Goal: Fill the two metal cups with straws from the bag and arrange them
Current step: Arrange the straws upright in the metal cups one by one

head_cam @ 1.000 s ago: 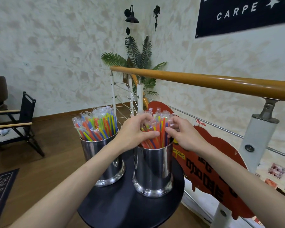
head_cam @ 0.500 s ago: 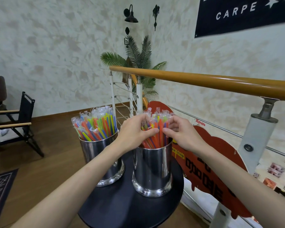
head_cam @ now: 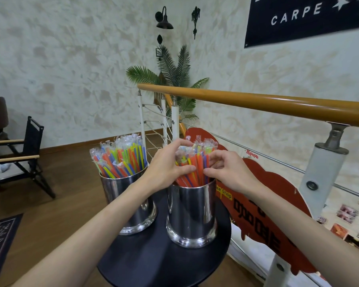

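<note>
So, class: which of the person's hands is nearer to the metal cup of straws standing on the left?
Left. The left hand is beside the left cup, gripping straws in the right cup; the right hand is on that cup's far side.

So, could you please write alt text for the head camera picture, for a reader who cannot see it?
Two hands, the left hand and the right hand, grip a bunch of wrapped coloured straws standing in the right metal cup. A second cup full of straws stands beside it on a small round black table, near a stair railing.
</note>
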Available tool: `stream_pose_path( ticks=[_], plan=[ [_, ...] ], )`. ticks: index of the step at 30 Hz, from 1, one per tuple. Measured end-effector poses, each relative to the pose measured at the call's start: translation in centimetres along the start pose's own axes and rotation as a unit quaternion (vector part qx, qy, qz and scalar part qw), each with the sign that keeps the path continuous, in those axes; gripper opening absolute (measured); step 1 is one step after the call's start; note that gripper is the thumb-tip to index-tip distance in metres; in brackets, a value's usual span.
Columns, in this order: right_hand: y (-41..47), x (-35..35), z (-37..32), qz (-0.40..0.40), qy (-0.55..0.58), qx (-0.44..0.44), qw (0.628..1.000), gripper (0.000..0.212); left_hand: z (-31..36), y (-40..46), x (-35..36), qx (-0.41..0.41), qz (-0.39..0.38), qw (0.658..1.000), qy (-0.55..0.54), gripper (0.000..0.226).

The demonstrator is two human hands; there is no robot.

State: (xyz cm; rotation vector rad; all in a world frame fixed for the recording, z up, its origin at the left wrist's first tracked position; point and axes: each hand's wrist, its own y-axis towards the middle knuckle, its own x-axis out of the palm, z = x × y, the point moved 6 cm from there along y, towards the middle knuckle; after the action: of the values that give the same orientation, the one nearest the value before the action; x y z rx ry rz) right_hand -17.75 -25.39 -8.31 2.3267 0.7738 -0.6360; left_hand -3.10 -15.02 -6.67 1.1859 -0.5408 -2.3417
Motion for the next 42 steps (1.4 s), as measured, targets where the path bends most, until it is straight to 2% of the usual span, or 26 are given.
stream_pose_path(
  ticks=[9, 14, 16, 20, 25, 29, 33, 35, 37, 39, 42],
  plan=[
    [-1.1, 0.1, -0.3, 0.056, 0.005, -0.034, 0.998, 0.025, 0.9, -0.4, -0.6, 0.025, -0.040, 0.998, -0.038, 0.057],
    [-1.4, 0.8, -0.9, 0.059, -0.028, -0.052, 0.996, 0.025, 2.5, -1.1, -0.4, 0.041, -0.013, 0.997, 0.061, 0.063],
    [-1.5, 0.8, -1.1, 0.050, -0.025, -0.060, 0.997, 0.022, 2.6, -1.1, -0.2, 0.058, 0.016, 0.995, 0.079, 0.054],
    [-1.7, -0.1, -0.3, 0.024, 0.034, -0.040, 0.998, 0.018, 2.2, -1.0, 0.3, 0.079, 0.049, 0.993, 0.076, 0.020],
    [-2.4, -1.1, 1.4, 0.027, 0.083, -0.015, 0.996, 0.026, 1.5, -1.2, 0.6, 0.089, 0.055, 0.993, 0.056, 0.007],
    [-2.5, -0.6, 1.8, -0.034, 0.101, 0.031, 0.994, 0.047, 1.8, -2.0, 0.4, 0.103, 0.055, 0.993, 0.032, 0.006],
    [-1.7, 1.0, 1.9, -0.151, 0.144, 0.045, 0.977, 0.103, 1.8, -2.1, 0.1, 0.102, 0.027, 0.994, 0.017, 0.016],
    [-1.3, 1.6, 2.2, -0.198, 0.159, 0.044, 0.966, 0.124, 2.0, -2.1, 0.0, 0.106, 0.014, 0.994, 0.021, 0.023],
    [-1.1, 1.9, 2.4, -0.230, 0.172, 0.042, 0.957, 0.122, 2.3, -2.2, -0.2, 0.113, 0.004, 0.993, 0.030, 0.026],
    [-1.2, 2.0, 2.6, -0.244, 0.174, 0.041, 0.953, 0.110, 2.3, -2.2, -0.4, 0.118, -0.003, 0.992, 0.034, 0.024],
    [-1.6, 1.8, 2.6, -0.220, 0.153, 0.035, 0.963, 0.096, 2.1, -2.4, -0.8, 0.130, 0.004, 0.990, 0.056, 0.029]
  ],
)
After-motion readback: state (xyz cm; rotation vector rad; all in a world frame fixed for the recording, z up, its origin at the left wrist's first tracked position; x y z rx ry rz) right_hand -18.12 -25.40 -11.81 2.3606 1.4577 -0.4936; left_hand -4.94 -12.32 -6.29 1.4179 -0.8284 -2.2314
